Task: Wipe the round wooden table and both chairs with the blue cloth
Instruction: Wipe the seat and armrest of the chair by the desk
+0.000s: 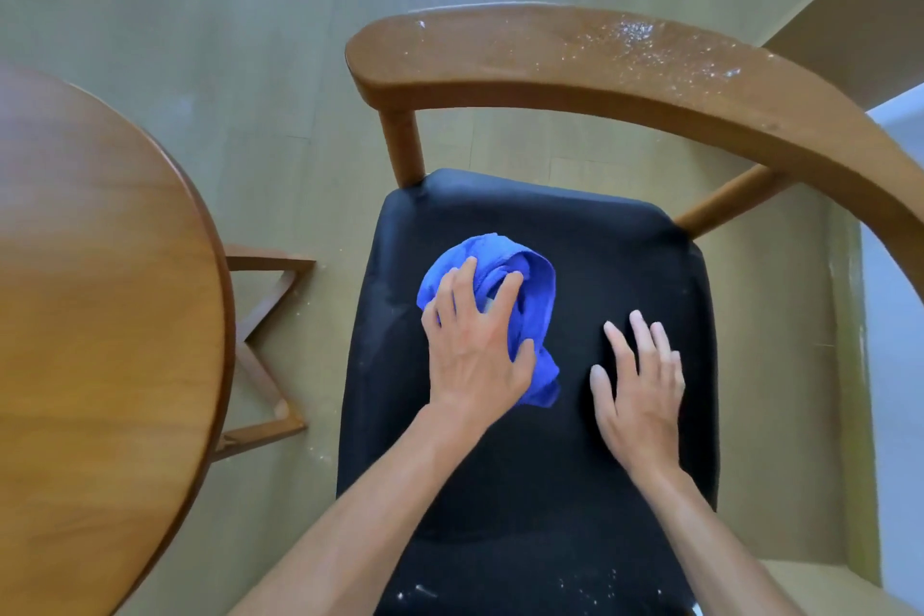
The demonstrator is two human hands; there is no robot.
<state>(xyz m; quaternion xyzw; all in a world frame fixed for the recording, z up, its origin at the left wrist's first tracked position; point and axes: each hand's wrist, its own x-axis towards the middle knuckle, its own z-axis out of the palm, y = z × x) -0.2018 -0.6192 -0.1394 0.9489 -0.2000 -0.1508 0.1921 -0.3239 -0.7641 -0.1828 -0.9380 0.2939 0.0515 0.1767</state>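
1. i look straight down at a chair point(625, 80) with a black seat point(575, 440) and a curved wooden backrest.
2. a bunched blue cloth point(530, 285) lies on the seat, towards its left and far half.
3. my left hand point(475, 345) rests on top of the cloth, fingers spread and bent over the folds, thumb tucked against the cloth's right edge, gripping it against the seat.
4. my right hand point(637, 383) lies just beside the cloth on its right, not touching it; the fingers are straight and relaxed, palm down over the bare black seat, holding nothing. i cannot tell whether the palm presses the seat or hovers just above it.
5. white specks dot the top of the backrest, thickest towards its right, and a few more sit on the near edge of the seat.
6. the round wooden table point(100, 315) fills the left side, apart from the chair, with pale floor point(225, 40) between them.
7. part of the table's crossed wooden base point(265, 340) shows under its edge.
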